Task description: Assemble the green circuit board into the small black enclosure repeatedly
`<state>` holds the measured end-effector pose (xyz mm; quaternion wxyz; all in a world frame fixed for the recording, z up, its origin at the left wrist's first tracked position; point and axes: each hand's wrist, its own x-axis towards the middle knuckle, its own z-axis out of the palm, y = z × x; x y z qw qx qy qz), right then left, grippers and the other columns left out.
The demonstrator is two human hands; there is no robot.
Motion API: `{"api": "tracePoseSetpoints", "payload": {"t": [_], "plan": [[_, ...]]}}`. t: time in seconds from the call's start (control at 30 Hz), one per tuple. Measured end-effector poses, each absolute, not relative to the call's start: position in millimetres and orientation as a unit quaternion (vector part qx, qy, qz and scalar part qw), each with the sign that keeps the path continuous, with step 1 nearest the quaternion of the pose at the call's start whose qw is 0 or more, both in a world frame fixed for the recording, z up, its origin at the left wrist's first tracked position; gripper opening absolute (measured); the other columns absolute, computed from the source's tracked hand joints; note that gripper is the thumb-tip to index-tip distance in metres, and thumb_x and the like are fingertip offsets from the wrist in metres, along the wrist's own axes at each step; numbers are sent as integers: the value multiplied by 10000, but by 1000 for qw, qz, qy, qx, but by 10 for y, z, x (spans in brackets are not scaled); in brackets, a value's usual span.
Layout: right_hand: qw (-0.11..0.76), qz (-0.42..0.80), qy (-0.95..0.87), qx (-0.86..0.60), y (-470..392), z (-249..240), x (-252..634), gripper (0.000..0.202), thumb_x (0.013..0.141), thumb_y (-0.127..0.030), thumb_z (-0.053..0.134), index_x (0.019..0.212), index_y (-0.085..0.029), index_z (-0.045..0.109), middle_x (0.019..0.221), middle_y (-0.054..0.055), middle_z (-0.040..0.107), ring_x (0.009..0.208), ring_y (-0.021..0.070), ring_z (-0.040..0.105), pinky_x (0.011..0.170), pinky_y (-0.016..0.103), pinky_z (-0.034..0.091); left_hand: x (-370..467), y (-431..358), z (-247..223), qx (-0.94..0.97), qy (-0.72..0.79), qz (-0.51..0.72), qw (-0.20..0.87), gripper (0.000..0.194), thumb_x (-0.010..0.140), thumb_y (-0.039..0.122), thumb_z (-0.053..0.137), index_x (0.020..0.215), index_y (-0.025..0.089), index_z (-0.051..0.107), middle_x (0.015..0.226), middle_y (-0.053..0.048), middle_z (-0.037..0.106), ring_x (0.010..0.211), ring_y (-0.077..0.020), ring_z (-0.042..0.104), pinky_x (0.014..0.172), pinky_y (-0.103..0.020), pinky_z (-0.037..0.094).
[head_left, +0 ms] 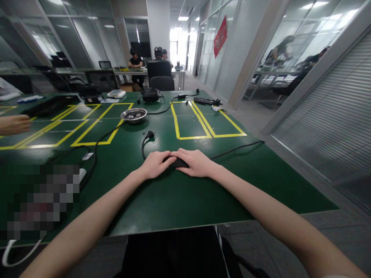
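Note:
A black power adapter (179,163) lies low over the green table (185,200), between my two hands. My left hand (157,163) is closed round its left end, thumb on top. Round the right end my right hand (194,162) is wrapped, its fingertips close to the left thumb. A black cable with a plug (150,135) curls up beyond my left hand. Another black cable (237,147) runs from my right hand toward the table's right edge.
Beyond the hands sits a metal bowl (133,115) with small parts. Yellow tape outlines mark the table. A black folded tripod-like item (207,101) and a black case (150,94) lie farther back. Another person's hand (15,124) reaches in at the left.

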<state>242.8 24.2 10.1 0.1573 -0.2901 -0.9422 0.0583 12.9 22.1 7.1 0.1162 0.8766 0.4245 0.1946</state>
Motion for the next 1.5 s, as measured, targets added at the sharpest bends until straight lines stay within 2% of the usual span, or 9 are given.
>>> {"api": "tracePoseSetpoints", "payload": {"t": [0.07,0.13,0.23,0.3,0.47,0.67,0.83,1.17,1.5], "plan": [[141,61,-938,-311,268,57,2425,549,978,-334,628,1490,-217,468,1234,130,659,1017,282,704,809,388,560,137,226,59,877,421,205,106,373,1072,449,439,955,202,693,843,-44,750,765,-215,684,707,-301,486],[161,68,-926,-336,354,7,2488,546,966,-324,636,1478,-227,473,1275,131,657,1041,288,705,855,412,566,134,235,54,880,403,236,82,321,1061,415,473,1153,194,687,1074,-92,763,988,-254,692,883,-369,523],[244,68,-876,-411,575,-43,2722,498,924,-302,656,1400,-227,532,1347,141,654,1136,311,683,951,450,551,112,254,48,882,379,277,50,378,1052,373,501,1367,194,605,1369,-141,663,1286,-291,582,1114,-473,441],[294,60,-805,-511,737,-40,2944,468,905,-321,652,1352,-213,562,1291,155,690,1096,339,694,922,472,557,100,269,35,884,371,280,47,374,1055,365,498,1374,201,606,1408,-141,634,1336,-290,548,1147,-487,422],[363,12,-603,-710,965,24,3494,505,895,-386,610,1347,-169,546,1186,202,726,1060,387,697,883,491,551,116,318,-54,907,333,239,92,299,1066,348,501,1252,191,674,1282,-117,705,1238,-268,611,1081,-460,485],[341,-18,-499,-797,1018,-38,3826,552,899,-449,597,1389,-205,524,1199,166,727,1051,348,701,909,445,539,143,368,-123,911,324,234,100,289,1071,377,499,1189,220,711,1223,-89,739,1185,-256,641,1055,-439,502],[255,11,-529,-809,1103,-148,3904,529,860,-433,665,1341,-224,593,1216,165,727,1065,353,704,908,457,545,129,373,-126,909,324,239,110,283,1069,372,500,1160,225,724,1209,-79,748,1156,-246,658,1038,-423,518],[249,17,-610,-752,1086,-157,3872,525,863,-462,676,1347,-274,605,1233,107,739,1094,338,697,873,418,551,78,368,-120,908,322,244,112,295,1067,387,502,1143,226,737,1211,-84,747,1161,-243,666,1062,-429,522],[310,-39,-539,-782,1268,-362,4098,523,788,-436,706,1211,-128,691,1217,199,639,1190,377,565,997,475,492,110,376,-105,905,328,245,120,285,1058,364,508,1126,212,739,1206,-88,758,1151,-246,678,1051,-433,540]]}}
